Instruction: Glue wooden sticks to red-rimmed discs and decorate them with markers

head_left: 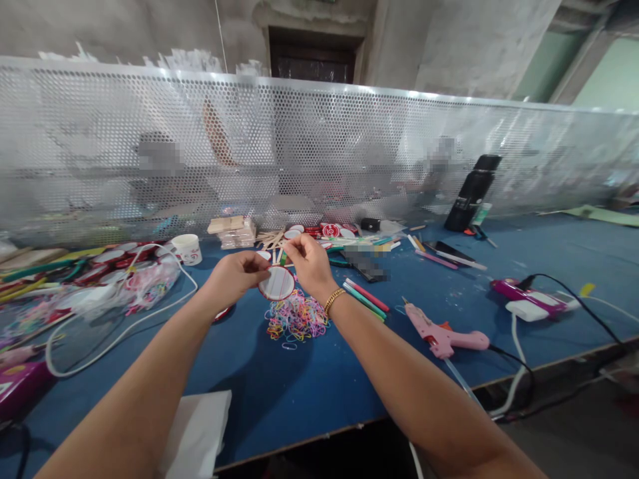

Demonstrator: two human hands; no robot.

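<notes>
My left hand [245, 271] is closed in a pinch on the left edge of a round white disc with a red rim [276, 284]. Thin lines cross the disc's face. My right hand [310, 263], with a gold-coloured bracelet on its wrist, is just beyond the disc's upper right edge. Its thumb and forefinger are pinched together, and what they hold is too small to make out. Below the disc lies a loose heap of small multicoloured rubber bands [298, 317] on the blue table [279, 406].
A pink glue gun [442, 332], several markers [367, 297] and a purple power strip [532, 297] lie to the right. A black bottle [472, 194] stands by the perforated metal screen [319, 140]. At left are a paper cup [186, 250] and a white cable [124, 330].
</notes>
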